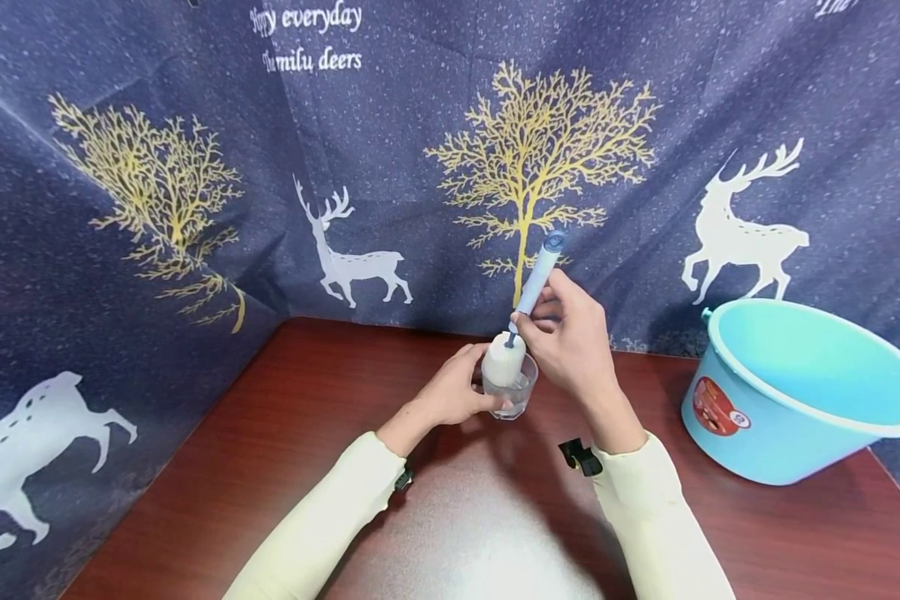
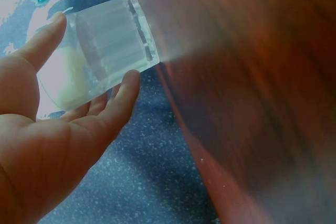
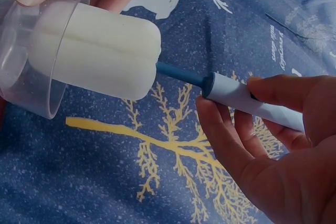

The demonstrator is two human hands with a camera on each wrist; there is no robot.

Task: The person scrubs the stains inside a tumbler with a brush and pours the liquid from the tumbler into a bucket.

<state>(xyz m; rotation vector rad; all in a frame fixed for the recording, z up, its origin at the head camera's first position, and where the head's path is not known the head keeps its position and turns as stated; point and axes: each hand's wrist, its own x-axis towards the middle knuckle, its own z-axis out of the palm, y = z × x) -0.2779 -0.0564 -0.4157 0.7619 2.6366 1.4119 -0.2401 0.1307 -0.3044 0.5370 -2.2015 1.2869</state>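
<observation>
Working over the table, well to the left of the bucket. Pinching the brush with the right hand, and gripping the glass round its side with the left hand. Slanting the brush's long axis down and leftward from the right hand's pinch, roughly in line with the length of the glass. Holding the handle at its lower end. Pointing the sponge away from that pinch, partly inside the glass and partly out of it. Placing the left hand nearer to the sponge, and the right hand apart from it by the bare stem.
</observation>
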